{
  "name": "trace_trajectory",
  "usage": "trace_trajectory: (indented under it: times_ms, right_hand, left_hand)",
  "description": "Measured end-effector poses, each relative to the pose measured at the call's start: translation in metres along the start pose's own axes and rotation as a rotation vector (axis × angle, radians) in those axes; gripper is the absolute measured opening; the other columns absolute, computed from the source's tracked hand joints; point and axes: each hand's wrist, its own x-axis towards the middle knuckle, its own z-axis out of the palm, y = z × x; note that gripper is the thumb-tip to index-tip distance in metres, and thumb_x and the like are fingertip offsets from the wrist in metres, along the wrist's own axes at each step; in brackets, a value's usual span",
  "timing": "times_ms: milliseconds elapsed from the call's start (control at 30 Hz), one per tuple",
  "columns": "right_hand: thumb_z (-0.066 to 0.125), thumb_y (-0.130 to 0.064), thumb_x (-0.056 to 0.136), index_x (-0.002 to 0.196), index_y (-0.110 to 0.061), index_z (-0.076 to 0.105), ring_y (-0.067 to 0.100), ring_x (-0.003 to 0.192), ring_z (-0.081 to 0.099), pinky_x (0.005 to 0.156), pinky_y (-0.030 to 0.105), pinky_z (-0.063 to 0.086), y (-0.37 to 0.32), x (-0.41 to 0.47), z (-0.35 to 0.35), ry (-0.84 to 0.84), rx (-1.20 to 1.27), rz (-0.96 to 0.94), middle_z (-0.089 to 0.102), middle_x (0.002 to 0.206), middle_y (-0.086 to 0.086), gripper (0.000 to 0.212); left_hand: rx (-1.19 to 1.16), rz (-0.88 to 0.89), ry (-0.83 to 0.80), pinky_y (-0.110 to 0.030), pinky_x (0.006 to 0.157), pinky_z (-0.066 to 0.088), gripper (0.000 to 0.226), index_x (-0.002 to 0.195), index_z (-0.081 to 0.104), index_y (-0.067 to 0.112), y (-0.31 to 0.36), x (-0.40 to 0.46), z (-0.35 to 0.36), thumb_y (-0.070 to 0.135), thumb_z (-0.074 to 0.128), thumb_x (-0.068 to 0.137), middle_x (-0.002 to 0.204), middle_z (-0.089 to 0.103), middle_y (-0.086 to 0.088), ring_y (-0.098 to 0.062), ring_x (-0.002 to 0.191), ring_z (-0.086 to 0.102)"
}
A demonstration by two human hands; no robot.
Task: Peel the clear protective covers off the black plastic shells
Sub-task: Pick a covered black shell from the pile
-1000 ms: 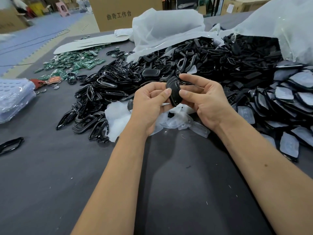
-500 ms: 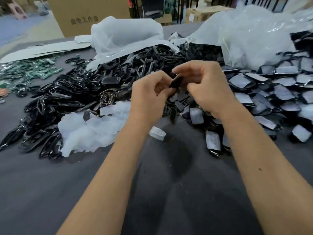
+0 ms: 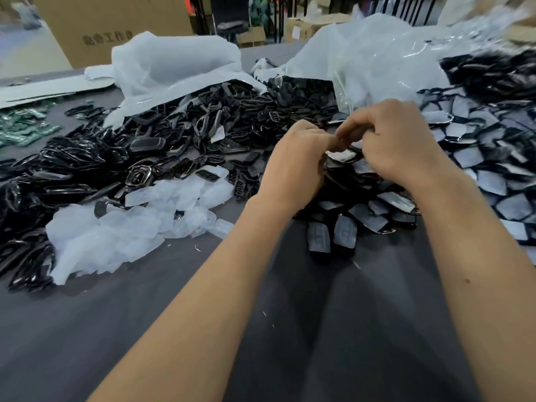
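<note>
The black shell (image 3: 340,155), held between the left hand (image 3: 293,166) and right hand (image 3: 397,140) above the bench (image 3: 261,329), whose curled fingers pinch it, looks light, stiff and slippery, so I would hold its edges and lift the thin soft cover at a corner.

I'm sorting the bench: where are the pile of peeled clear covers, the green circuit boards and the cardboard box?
pile of peeled clear covers (image 3: 121,236), head view, middle of the heap.
green circuit boards (image 3: 23,127), head view, centre of the cluster.
cardboard box (image 3: 110,27), head view, front face.
</note>
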Motion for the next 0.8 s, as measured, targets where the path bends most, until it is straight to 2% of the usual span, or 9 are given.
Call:
trace_trajectory:
  times_ms: [67,133,233,300,400,500,667,733,800]
  right_hand:
    - [0.039,0.011,0.08,0.098,-0.021,0.082,0.01,0.083,0.071,0.072,0.01,0.048,-0.005,0.001,0.001,0.038,0.035,-0.014,0.078,0.084,-0.001,0.056]
    - [0.04,0.01,0.08,0.096,-0.02,0.081,0.011,0.083,0.072,0.078,0.017,0.053,-0.016,0.002,0.008,0.062,0.077,-0.042,0.076,0.079,-0.003,0.053]
    - [0.045,0.011,0.08,0.095,-0.018,0.082,0.015,0.084,0.072,0.086,0.029,0.058,-0.042,0.005,0.034,-0.017,0.065,-0.131,0.075,0.078,-0.002,0.049]
    - [0.048,0.009,0.081,0.099,-0.02,0.082,0.021,0.092,0.072,0.088,0.036,0.059,-0.058,0.01,0.058,-0.115,0.005,-0.188,0.077,0.089,0.001,0.048]
    - [0.055,0.009,0.083,0.113,-0.021,0.078,0.027,0.104,0.069,0.089,0.042,0.059,-0.075,0.022,0.093,-0.266,-0.137,-0.24,0.075,0.108,0.007,0.049]
    - [0.053,0.013,0.086,0.124,-0.015,0.071,0.032,0.117,0.061,0.09,0.048,0.059,-0.085,0.031,0.119,-0.343,-0.282,-0.272,0.068,0.123,0.013,0.051]
    - [0.056,0.011,0.088,0.126,-0.012,0.067,0.035,0.119,0.058,0.091,0.049,0.057,-0.085,0.042,0.144,-0.355,-0.392,-0.263,0.064,0.126,0.014,0.046]
    - [0.057,0.012,0.086,0.12,-0.01,0.071,0.035,0.115,0.06,0.091,0.048,0.057,-0.087,0.046,0.147,-0.305,-0.357,-0.234,0.068,0.12,0.015,0.043]
    - [0.057,0.013,0.086,0.116,-0.01,0.074,0.036,0.109,0.064,0.089,0.047,0.059,-0.091,0.05,0.148,-0.304,-0.295,-0.194,0.069,0.116,0.017,0.041]
  left_hand:
    - [0.019,-0.047,0.045,-0.039,0.083,0.048,0.041,0.106,0.079,0.007,-0.002,-0.006,-0.005,-0.014,0.057,0.079,0.093,0.076,-0.005,-0.031,0.101,0.059]
    - [0.055,-0.158,0.092,-0.038,0.083,0.047,0.037,0.104,0.079,0.008,-0.008,-0.019,-0.012,-0.012,0.057,0.081,0.091,0.075,-0.005,-0.028,0.103,0.057]
    - [0.139,-0.329,0.145,-0.039,0.085,0.047,0.034,0.099,0.08,0.009,-0.025,-0.043,-0.027,-0.009,0.058,0.08,0.093,0.075,-0.007,-0.03,0.105,0.059]
    - [0.196,-0.452,0.168,-0.039,0.088,0.046,0.034,0.098,0.08,0.01,-0.038,-0.054,-0.041,-0.007,0.056,0.08,0.097,0.075,-0.008,-0.031,0.107,0.06]
    - [0.325,-0.613,0.161,-0.029,0.094,0.038,0.035,0.104,0.079,0.015,-0.063,-0.067,-0.063,0.003,0.055,0.081,0.107,0.072,-0.008,-0.031,0.112,0.058]
    - [0.481,-0.724,0.126,-0.032,0.096,0.035,0.038,0.117,0.074,0.018,-0.086,-0.08,-0.086,0.008,0.054,0.086,0.119,0.065,-0.01,-0.034,0.118,0.05]
    - [0.623,-0.936,0.057,-0.04,0.089,0.039,0.039,0.13,0.062,0.017,-0.117,-0.088,-0.111,0.006,0.052,0.093,0.125,0.059,-0.017,-0.039,0.122,0.044]
    - [0.581,-0.942,0.047,-0.042,0.093,0.043,0.043,0.132,0.062,0.018,-0.123,-0.087,-0.113,0.004,0.049,0.093,0.125,0.064,-0.016,-0.038,0.122,0.048]
    - [0.499,-0.932,0.112,-0.042,0.091,0.049,0.046,0.128,0.067,0.022,-0.124,-0.085,-0.114,0.0,0.051,0.091,0.123,0.068,-0.01,-0.034,0.12,0.055]
